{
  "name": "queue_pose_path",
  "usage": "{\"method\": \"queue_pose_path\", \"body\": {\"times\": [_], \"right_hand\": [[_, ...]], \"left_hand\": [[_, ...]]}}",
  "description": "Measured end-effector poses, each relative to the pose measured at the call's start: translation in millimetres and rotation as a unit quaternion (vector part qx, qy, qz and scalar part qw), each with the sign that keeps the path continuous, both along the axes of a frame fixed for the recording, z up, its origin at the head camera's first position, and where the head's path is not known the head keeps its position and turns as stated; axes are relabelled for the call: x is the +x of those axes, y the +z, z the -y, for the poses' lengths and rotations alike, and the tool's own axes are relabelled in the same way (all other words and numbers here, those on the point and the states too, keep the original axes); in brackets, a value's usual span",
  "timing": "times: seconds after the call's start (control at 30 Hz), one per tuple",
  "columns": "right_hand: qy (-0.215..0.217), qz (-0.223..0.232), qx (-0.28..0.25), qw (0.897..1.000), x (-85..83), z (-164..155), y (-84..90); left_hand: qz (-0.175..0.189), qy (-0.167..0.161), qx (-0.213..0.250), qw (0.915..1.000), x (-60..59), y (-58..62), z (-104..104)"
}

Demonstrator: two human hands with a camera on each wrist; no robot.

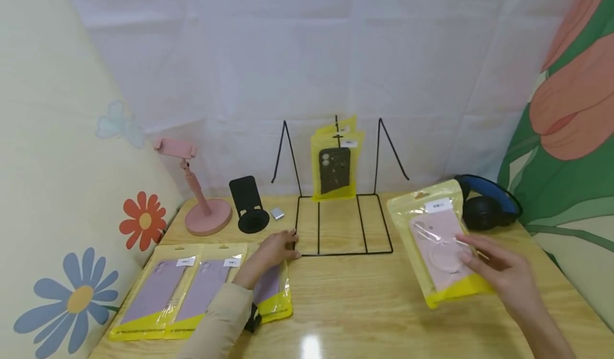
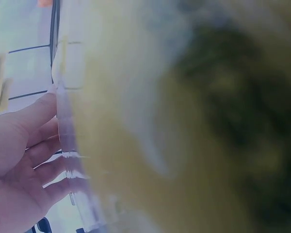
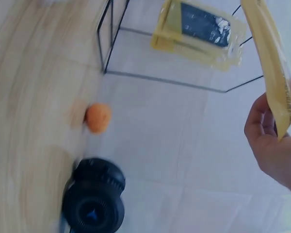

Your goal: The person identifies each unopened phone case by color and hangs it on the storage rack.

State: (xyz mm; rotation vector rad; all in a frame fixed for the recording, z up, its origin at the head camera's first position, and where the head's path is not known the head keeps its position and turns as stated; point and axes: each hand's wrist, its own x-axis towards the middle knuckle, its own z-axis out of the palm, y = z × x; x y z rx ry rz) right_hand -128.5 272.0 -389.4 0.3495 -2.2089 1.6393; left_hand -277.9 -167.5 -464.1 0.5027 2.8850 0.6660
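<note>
My right hand point(image 1: 472, 252) pinches the lower edge of a yellow packet with a pink phone case point(image 1: 438, 239) and holds it tilted above the table's right side. In the right wrist view that packet point(image 3: 274, 63) stands edge-on above the right hand point(image 3: 271, 145). My left hand point(image 1: 287, 242) rests with relaxed fingers on the top of a yellow packet with a purple case point(image 1: 274, 287), beside the front left corner of the black wire rack point(image 1: 340, 226). Close up, the left hand's fingers point(image 2: 36, 145) lie straight against the packet's edge point(image 2: 68, 141). Yellow packets with a dark case point(image 1: 334, 164) hang on the rack.
Two more purple-case packets point(image 1: 158, 295) point(image 1: 206, 290) lie side by side at the front left. A pink phone stand point(image 1: 201, 199), a black phone stand point(image 1: 247, 204) and a small silver item point(image 1: 276, 213) stand behind them. Black and blue headphones point(image 1: 484, 204) lie at the back right.
</note>
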Motion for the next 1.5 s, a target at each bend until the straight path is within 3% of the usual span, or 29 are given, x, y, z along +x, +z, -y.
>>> {"method": "queue_pose_path", "body": {"times": [0.1, 0.33, 0.67, 0.87, 1.13, 1.5], "right_hand": [[0.016, -0.014, -0.039, 0.999, -2.0, 14.1, 4.5], [0.006, -0.008, -0.104, 0.994, -14.9, 34.3, 8.1], [-0.009, 0.014, -0.131, 0.991, -43.9, 44.7, -4.7], [-0.021, 0.022, -0.140, 0.990, -73.2, 46.8, -10.4], [-0.013, 0.001, -0.189, 0.982, -126.2, 51.9, -11.5], [-0.042, 0.051, -0.216, 0.974, -181.6, 65.1, -5.2]], "left_hand": [[-0.003, -0.002, 0.003, 1.0000, -0.2, -0.6, 1.4], [-0.003, -0.003, 0.003, 1.0000, -0.4, 0.7, 2.4], [-0.004, -0.006, -0.008, 0.9999, -2.7, 5.2, 3.6], [-0.003, -0.005, -0.010, 0.9999, -3.4, 7.4, 3.2], [0.002, -0.003, -0.001, 1.0000, -1.6, 7.3, 3.4], [-0.002, -0.011, 0.002, 0.9999, 2.8, 4.4, 1.1]]}}
